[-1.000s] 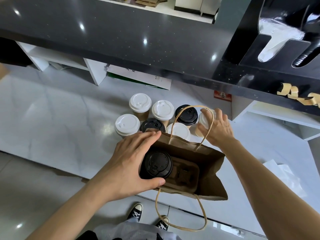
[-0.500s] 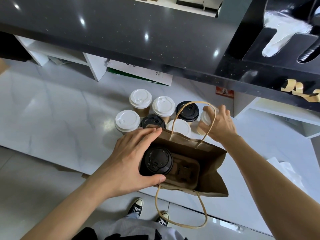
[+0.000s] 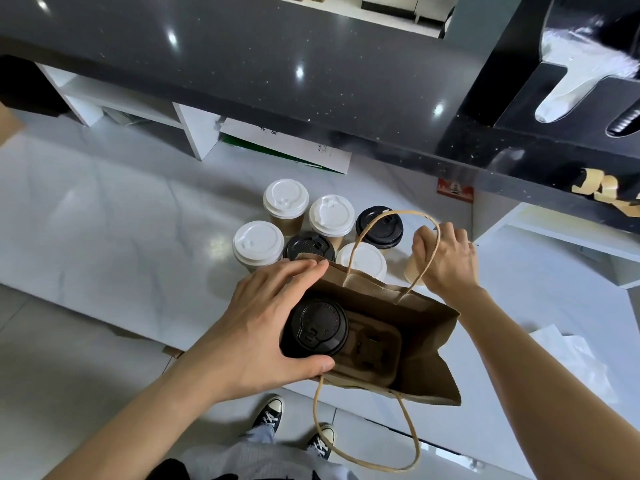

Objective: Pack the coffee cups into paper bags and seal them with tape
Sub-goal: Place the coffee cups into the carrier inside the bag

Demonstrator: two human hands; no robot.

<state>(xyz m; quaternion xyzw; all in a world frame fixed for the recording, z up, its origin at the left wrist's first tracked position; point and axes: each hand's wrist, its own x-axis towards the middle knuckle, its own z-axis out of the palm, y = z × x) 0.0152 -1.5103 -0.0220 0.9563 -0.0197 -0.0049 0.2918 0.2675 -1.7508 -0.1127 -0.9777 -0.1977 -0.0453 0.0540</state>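
On white counter, left hand [image 3: 256, 327] fingers grasping black-lidded cup [image 3: 317, 329], right hand [image 3: 446, 259] grasping tan cup [image 3: 414, 271]

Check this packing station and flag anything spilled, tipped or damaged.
No spill or damage shows. The one oddity is the cup gripped by the right hand: it leans sideways beside the upright lidded cups.

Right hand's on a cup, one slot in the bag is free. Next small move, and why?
Probably lift the cup gripped by the right hand over the paper bag into the carrier's empty slot; the left hand steadies the black-lidded cup already seated.
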